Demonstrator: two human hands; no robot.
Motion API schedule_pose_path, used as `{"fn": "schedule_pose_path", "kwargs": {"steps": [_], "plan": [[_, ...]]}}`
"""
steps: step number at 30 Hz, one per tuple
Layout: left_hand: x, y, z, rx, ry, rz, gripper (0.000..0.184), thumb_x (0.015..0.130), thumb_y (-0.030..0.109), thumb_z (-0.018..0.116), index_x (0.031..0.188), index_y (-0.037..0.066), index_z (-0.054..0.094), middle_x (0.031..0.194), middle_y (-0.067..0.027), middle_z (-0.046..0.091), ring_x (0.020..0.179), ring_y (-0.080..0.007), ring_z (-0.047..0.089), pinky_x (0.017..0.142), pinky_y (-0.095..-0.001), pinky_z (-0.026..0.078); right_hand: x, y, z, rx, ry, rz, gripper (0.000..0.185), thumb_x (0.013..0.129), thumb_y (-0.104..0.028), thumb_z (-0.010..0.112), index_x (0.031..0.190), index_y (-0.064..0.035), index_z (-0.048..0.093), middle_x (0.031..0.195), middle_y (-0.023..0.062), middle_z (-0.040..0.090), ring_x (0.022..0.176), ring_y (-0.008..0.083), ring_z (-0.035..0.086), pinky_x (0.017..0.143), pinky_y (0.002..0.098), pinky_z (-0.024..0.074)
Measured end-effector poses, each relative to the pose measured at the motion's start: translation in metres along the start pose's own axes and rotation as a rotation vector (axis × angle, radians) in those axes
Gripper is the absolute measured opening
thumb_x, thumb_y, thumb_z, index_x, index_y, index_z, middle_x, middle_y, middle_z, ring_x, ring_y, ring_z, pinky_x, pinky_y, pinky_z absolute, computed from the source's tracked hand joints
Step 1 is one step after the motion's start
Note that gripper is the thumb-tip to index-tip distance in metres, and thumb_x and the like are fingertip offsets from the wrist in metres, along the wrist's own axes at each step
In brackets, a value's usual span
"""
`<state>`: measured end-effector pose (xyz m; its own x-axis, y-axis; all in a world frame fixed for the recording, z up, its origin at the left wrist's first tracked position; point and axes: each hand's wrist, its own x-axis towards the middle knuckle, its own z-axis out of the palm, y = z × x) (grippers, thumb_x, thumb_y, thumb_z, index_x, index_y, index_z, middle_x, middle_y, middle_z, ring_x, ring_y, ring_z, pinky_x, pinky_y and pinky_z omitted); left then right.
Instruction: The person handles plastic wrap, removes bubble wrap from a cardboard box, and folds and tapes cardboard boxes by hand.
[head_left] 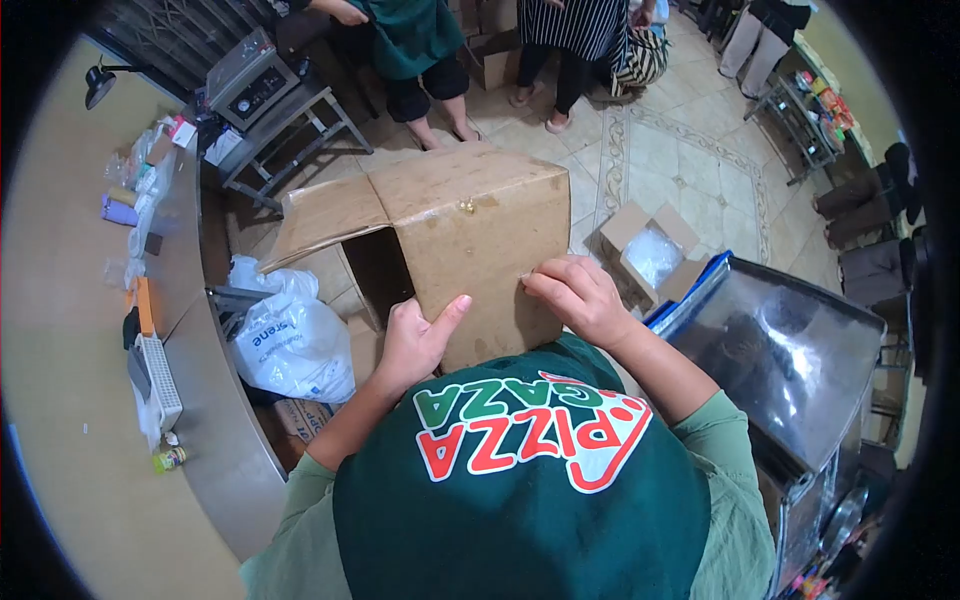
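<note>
A large brown cardboard box (490,240) is held up against the front of my dark green apron, tilted, with a flap standing out to the left and a dark opening below it. My left hand (420,338) grips the box's edge at that opening, thumb on the outer face and fingers hidden inside. On the right part of the same face, my right hand (578,295) has its fingertips pinched together against the cardboard. Whatever lies between those fingertips is too small to make out.
At left stand a long counter (110,380) and white plastic bags (290,335). A metal-topped unit (770,350) is close on the right, near a small open box (650,250) on the floor. Several people stand ahead, beside a machine on a metal stand (255,90).
</note>
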<state>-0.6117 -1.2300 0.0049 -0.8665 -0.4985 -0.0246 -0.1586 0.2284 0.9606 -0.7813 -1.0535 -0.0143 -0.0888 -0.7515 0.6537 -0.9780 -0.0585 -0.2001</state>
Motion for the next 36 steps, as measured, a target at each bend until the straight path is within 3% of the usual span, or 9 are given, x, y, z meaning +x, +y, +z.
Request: {"fn": "schedule_pose_path", "kwargs": {"steps": [9, 14, 20, 29, 36], "plan": [[0.098, 0.037, 0.049, 0.045, 0.026, 0.037, 0.027, 0.087, 0.02, 0.061, 0.097, -0.006, 0.062, 0.084, -0.0132, 0.068, 0.073, -0.0148, 0.063, 0.066, -0.0302, 0.05, 0.028, 0.118, -0.032, 0.012, 0.02, -0.093, 0.034, 0.072, -0.01, 0.06, 0.105, -0.0052, 0.061, 0.094, 0.0073, 0.058, 0.081, 0.0215, 0.057, 0.066, 0.0305, 0.0474], [0.143, 0.037, 0.082, -0.014, 0.031, 0.052, 0.027, 0.087, 0.02, 0.061, 0.096, -0.006, 0.062, 0.084, -0.0146, 0.068, 0.074, -0.0173, 0.065, 0.067, -0.0308, 0.05, 0.024, 0.173, -0.042, 0.024, -0.003, -0.074, 0.036, 0.071, -0.01, 0.055, 0.107, -0.0039, 0.059, 0.093, 0.0069, 0.056, 0.082, 0.0199, 0.056, 0.073, 0.0305, 0.047], [0.196, 0.04, 0.093, 0.122, -0.014, -0.105, 0.03, 0.085, 0.022, 0.062, 0.097, -0.005, 0.062, 0.085, -0.0171, 0.067, 0.078, -0.0223, 0.066, 0.069, -0.0319, 0.05, 0.028, 0.216, -0.04, 0.015, -0.025, 0.004, 0.036, 0.071, -0.009, 0.055, 0.106, -0.0038, 0.06, 0.093, 0.0071, 0.057, 0.081, 0.0201, 0.056, 0.072, 0.0304, 0.0473], [0.324, 0.034, 0.081, -0.081, -0.264, 0.066, 0.029, 0.088, 0.021, 0.06, 0.096, -0.007, 0.062, 0.083, -0.0125, 0.068, 0.072, -0.0122, 0.061, 0.066, -0.0288, 0.049, 0.073, 0.276, -0.03, -0.166, -0.014, 0.152, 0.032, 0.071, -0.01, 0.055, 0.102, -0.0037, 0.059, 0.093, 0.0079, 0.057, 0.081, 0.0212, 0.057, 0.071, 0.0306, 0.0473], [0.411, 0.028, 0.055, -0.006, -0.447, 0.062, 0.03, 0.088, 0.021, 0.061, 0.096, -0.007, 0.062, 0.082, -0.0123, 0.068, 0.071, -0.0116, 0.061, 0.064, -0.0285, 0.05, 0.106, 0.3, -0.005, -0.2, 0.026, 0.32, 0.029, 0.071, -0.009, 0.057, 0.1, -0.0051, 0.06, 0.089, 0.0074, 0.056, 0.078, 0.0214, 0.056, 0.067, 0.0304, 0.0473]]}}
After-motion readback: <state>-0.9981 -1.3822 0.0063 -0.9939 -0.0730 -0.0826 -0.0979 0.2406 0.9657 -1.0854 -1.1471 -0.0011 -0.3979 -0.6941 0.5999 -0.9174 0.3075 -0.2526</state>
